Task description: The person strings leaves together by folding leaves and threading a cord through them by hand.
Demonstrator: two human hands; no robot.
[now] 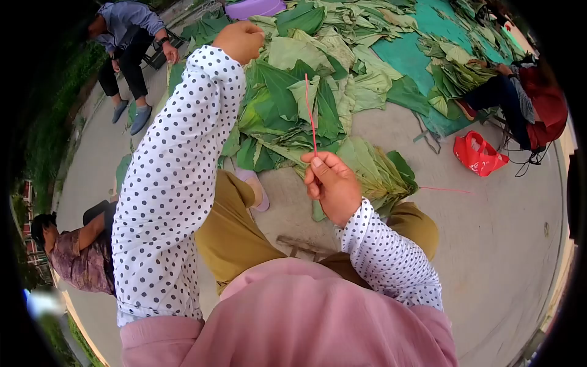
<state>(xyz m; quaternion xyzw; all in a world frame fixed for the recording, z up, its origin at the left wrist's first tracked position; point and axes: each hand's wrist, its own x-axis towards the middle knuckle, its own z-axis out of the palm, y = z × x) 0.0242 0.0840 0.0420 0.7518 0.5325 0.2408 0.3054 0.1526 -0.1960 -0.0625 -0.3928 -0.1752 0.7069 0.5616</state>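
My right hand (330,183) is raised in front of me with its fingers pinched on a thin red string (311,119) that stands up from the fingertips. My left hand (239,40) is lifted high and far forward in a closed fist; whether the string reaches it I cannot tell. Both arms wear white sleeves with black dots. Below my right hand lies a bundle of folded green leaves (376,174) on my lap. Beyond it a large heap of loose green leaves (293,92) covers the ground.
A person in grey (125,37) sits at the upper left, another person (73,251) crouches at the left, and a third in red (526,101) sits at the right by a green tarp (406,55). A red bag (478,154) lies on the concrete. A purple basin (254,7) stands at the top.
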